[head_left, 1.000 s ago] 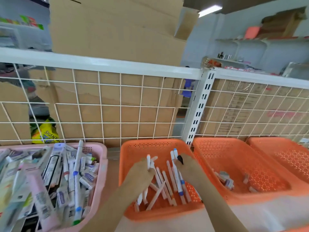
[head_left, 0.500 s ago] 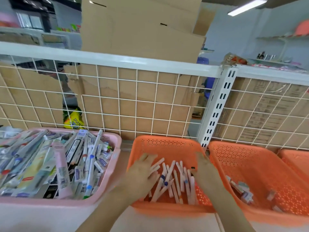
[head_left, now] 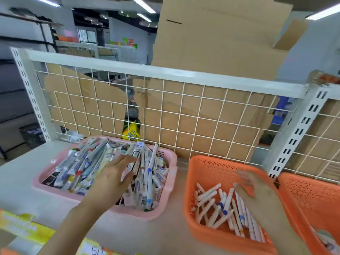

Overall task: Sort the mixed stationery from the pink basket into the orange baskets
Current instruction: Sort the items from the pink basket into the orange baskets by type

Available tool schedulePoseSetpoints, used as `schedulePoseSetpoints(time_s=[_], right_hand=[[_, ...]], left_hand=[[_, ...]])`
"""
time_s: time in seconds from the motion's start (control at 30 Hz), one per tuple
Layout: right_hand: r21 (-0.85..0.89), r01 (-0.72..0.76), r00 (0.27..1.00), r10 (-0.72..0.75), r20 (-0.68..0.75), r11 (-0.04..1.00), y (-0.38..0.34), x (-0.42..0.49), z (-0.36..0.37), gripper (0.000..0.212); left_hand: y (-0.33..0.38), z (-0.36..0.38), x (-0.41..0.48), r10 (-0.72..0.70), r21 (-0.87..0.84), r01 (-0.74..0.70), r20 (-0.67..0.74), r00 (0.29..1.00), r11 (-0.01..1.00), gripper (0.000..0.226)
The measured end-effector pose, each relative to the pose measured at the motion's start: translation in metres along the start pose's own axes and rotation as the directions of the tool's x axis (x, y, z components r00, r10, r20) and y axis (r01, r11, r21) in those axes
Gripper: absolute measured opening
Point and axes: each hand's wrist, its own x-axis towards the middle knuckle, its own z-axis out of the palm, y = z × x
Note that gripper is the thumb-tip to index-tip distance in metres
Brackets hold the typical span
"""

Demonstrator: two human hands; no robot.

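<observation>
Behind the pink basket (head_left: 172, 179), wire grid (head_left: 181, 115), cardboard (head_left: 211, 43), yellow packet (head_left: 131, 132)

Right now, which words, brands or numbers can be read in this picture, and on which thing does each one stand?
"SHANY": on the yellow bag behind the wire grid; the letters after it are hidden.
Too blurred to read: the yellow labels at the bottom left.
Too small to read: the print on the packets in the pink basket.
</observation>
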Motion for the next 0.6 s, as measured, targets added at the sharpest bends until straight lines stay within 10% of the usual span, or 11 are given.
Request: schedulePoseSetpoints(time_s=[0.6], right_hand=[[0.113,0.026,0.967,-0.053,0.249,0.993,-0.168,0.041,0.175,0.042]], left_hand=[[-0.158,-0.066,0.018,-0.051,-0.048,0.055,0.090,0.995,0.997,0.036]])
